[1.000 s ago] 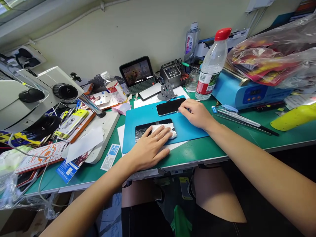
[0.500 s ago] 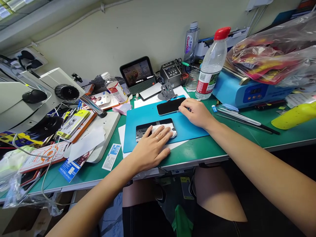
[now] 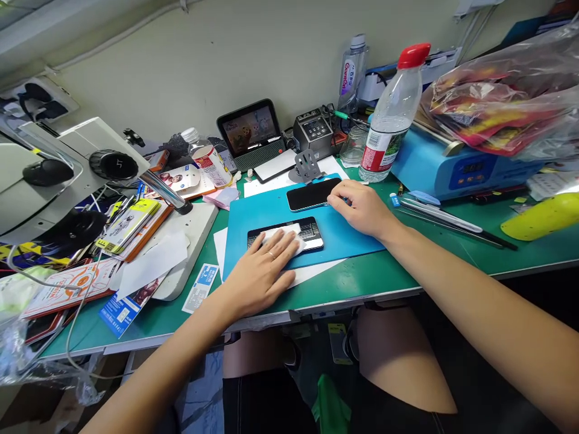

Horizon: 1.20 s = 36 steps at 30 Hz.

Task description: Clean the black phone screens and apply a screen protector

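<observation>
My left hand [image 3: 265, 268] lies flat, fingers stretched, pressing a white wipe [image 3: 294, 232] onto a phone [image 3: 312, 234] with a dark, patterned surface. The wipe and fingers cover the middle of this phone. A second phone [image 3: 310, 196] with a black screen lies just behind it. Both are on a blue mat [image 3: 239, 211]. At the right end of the black-screened phone, my right hand [image 3: 357, 205] rests with its fingers curled in. What those fingers hold, if anything, is hidden.
To the right stand a red-capped bottle [image 3: 389, 120] and a blue machine [image 3: 470, 166] under plastic bags. Tweezers and pen-like tools [image 3: 452, 220] lie before it. A microscope stand [image 3: 194, 241] and papers crowd the left. Behind the mat are a small screen [image 3: 251, 129] and a grey phone holder [image 3: 307, 166].
My left hand has slid the wipe leftward over the patterned phone, baring more of its right end. My right hand stays by the black-screened phone. The view has shifted slightly.
</observation>
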Each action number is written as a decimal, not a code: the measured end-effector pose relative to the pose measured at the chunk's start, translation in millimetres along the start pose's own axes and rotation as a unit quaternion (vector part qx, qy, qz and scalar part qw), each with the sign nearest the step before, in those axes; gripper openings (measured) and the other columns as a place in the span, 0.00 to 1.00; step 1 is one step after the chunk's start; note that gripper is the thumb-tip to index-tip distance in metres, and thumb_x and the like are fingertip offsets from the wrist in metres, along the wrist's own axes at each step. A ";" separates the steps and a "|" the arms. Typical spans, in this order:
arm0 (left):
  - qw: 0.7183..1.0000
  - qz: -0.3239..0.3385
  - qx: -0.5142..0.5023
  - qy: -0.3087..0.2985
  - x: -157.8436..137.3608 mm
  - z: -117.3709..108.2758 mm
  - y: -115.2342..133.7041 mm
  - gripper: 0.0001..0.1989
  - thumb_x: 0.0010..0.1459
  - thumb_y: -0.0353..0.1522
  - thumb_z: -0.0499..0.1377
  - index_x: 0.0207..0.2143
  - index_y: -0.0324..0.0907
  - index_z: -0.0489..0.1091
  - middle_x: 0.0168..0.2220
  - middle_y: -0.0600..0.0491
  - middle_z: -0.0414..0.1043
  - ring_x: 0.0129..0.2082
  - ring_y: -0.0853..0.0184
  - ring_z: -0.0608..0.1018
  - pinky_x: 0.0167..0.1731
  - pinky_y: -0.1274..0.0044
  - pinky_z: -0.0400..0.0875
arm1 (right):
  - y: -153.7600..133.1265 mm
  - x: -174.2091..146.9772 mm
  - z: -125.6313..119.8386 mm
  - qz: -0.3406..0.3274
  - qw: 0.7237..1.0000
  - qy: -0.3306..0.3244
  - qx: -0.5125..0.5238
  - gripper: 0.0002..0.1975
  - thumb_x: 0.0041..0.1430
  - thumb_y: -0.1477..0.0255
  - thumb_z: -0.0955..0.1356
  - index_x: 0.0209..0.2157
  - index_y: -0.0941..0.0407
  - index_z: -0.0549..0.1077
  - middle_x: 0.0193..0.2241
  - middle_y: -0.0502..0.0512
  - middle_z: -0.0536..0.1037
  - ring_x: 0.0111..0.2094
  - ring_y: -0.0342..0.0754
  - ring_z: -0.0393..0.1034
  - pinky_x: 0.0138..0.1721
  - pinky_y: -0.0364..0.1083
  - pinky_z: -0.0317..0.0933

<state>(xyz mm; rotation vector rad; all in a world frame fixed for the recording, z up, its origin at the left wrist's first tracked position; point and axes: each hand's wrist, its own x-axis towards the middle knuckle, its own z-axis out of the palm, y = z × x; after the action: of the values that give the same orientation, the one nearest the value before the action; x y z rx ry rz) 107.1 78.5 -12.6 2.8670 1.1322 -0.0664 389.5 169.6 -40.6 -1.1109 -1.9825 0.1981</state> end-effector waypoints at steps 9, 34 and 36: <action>0.996 0.072 0.019 0.050 30.3 -2.3 21.1 0.27 0.74 0.40 0.42 0.70 0.38 0.52 0.73 0.46 0.50 0.72 0.53 0.56 0.68 0.56 0.52 | -1.0 1.6 -0.6 0.002 1.000 0.001 -0.008 0.12 0.66 0.68 0.64 0.28 0.54 0.73 0.33 0.57 0.78 0.36 0.52 0.72 0.40 0.51 0.63; 0.996 0.053 0.020 0.071 26.4 -10.2 19.7 0.23 0.72 0.36 0.46 0.66 0.43 0.59 0.65 0.45 0.63 0.61 0.54 0.67 0.65 0.58 0.59 | -0.5 0.4 0.0 0.007 1.000 0.000 0.004 0.12 0.65 0.67 0.63 0.28 0.54 0.72 0.32 0.56 0.77 0.38 0.52 0.72 0.43 0.51 0.64; 0.996 0.045 0.020 0.072 28.1 -9.5 18.5 0.23 0.72 0.36 0.46 0.66 0.43 0.60 0.65 0.45 0.63 0.61 0.54 0.67 0.65 0.58 0.59 | -1.1 0.9 -0.2 0.008 1.000 -0.002 0.006 0.12 0.65 0.67 0.63 0.28 0.54 0.72 0.32 0.56 0.77 0.38 0.52 0.72 0.43 0.51 0.64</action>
<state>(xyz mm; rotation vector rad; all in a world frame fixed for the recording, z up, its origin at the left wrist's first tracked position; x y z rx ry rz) 140.4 84.8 -4.2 2.9962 1.0315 0.1265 388.7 169.6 -39.4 -1.1195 -1.9735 0.2194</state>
